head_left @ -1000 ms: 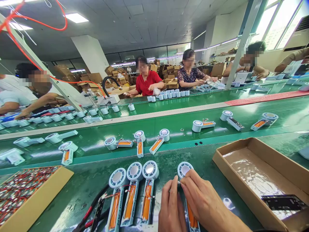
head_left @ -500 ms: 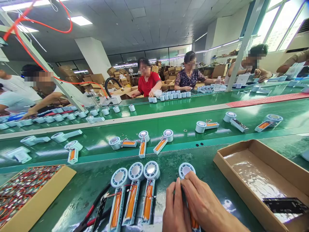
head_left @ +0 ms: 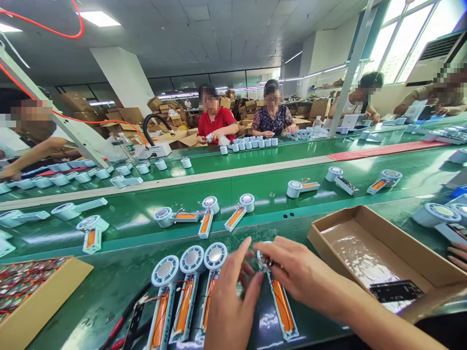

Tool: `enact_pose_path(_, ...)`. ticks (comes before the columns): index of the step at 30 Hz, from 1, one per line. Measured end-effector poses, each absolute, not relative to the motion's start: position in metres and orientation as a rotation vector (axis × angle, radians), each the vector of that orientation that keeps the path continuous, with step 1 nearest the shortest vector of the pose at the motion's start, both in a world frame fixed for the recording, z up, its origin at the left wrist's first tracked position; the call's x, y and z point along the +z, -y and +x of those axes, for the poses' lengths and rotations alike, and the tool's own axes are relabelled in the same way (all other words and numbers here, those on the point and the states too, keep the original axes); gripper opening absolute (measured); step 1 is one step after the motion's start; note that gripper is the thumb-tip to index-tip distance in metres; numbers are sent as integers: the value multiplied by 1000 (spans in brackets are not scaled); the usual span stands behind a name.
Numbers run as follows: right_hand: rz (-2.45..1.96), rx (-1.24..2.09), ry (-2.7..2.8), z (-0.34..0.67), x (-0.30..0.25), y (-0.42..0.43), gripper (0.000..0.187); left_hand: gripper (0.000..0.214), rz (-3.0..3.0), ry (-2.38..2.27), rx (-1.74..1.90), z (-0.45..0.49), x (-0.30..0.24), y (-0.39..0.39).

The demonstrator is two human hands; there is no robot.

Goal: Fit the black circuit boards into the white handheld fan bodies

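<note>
A pale blue handheld fan with its handle open, an orange battery point(head_left: 281, 306) showing inside, lies in front of me. My right hand point(head_left: 295, 267) is over its round head, partly hiding it. Its thumb and fingertips are pinched at something small and dark that I cannot make out. Left of that fan, my left hand point(head_left: 233, 294) is raised with thumb and fingers apart, holding nothing. Behind it, partly covered, is the nearest of three similar fans point(head_left: 166, 271) lying side by side with red wires and orange batteries. Red-handled pliers point(head_left: 117, 326) lie to their left.
A cardboard box point(head_left: 328, 243) with black circuit boards point(head_left: 396, 290) stands right; another person's hand point(head_left: 458, 255) is beside it. A box point(head_left: 60, 306) of wired parts stands left. Beyond, a green conveyor belt point(head_left: 251, 187) carries more fans, with several co-workers across it.
My hands, together on the fan's handle before, are now apart: the left has moved left and opened, the right is over the fan's head. The view has swung right, and another person's hand shows.
</note>
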State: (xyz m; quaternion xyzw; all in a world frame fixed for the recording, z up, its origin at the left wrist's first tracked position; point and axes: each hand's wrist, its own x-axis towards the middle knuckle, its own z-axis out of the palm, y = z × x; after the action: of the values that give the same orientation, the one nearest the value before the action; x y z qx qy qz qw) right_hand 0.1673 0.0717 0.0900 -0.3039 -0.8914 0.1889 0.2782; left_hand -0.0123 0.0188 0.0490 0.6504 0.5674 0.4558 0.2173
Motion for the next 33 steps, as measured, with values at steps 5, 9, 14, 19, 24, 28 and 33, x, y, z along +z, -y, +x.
enact_pose_path(5,-1139,886,1826,187,70,-84,50,55,1624,-1304,976,-7,32,-47)
enact_pose_path(9,-1171,1252,1463,201,58,-78,31,46,1649,-1431,968,-1,29,-48)
enact_pose_path(14,-1470,768,1656,210,40,-63,34,48,1694,-1458,921,3,31,-42)
enact_pose_path(19,-1412,149,2190,218,44,-51,28,50,1693,-1423,962,6,25,-41)
enact_pose_path(24,-1178,-359,2620,218,63,-46,24,51,1658,-1389,1035,8,20,-42)
enact_pose_path(28,-1066,-595,2782,213,69,-41,33,53,1643,-1354,1036,6,14,-41)
enact_pose_path(33,-1053,-207,2870,215,85,-45,51,52,1520,-1246,1093,1,10,-38)
